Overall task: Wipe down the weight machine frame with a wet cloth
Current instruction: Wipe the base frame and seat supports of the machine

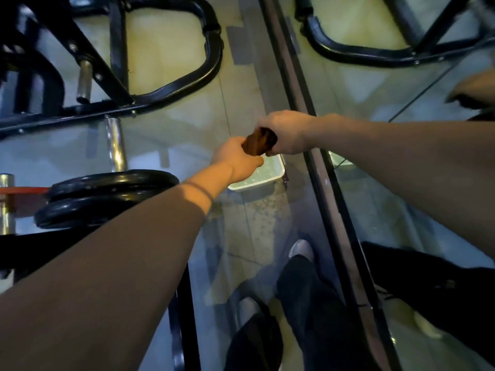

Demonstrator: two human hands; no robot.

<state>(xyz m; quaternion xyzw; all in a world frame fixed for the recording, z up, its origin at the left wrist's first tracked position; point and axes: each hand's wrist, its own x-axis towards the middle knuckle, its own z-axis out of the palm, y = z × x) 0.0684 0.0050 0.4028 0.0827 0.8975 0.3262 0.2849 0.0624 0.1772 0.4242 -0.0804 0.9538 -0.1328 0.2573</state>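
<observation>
The cloth (261, 141) is a dark brown twisted roll held in the air between both hands, directly above a white rectangular basin (270, 175) that sits on the floor and has water in it. The left hand (238, 162) grips the cloth's near end with fingers curled round it; the right hand (286, 132) is closed round the far end, knuckles up. The two fists are nearly touching, with only a short stretch of cloth showing between them. Both forearms reach forward and down from the bottom corners of the view, the left one wearing a thin dark band (199, 190) at the wrist.

The floor (241, 108) is pale glossy tile, speckled with droplets just beside the basin on its near side. To the right runs a mirror wall with a dark base strip (302, 108), the basin standing close against it — the glass shows the reflected arm and machine. To the left stands the weight machine frame (88, 57), black steel tubing with a curved foot bar, well apart from the cloth. Nearer, two black weight plates (107, 194) sit stacked on a chrome peg (116, 143). Below the arms are dark trouser legs and a pale shoe (301, 250).
</observation>
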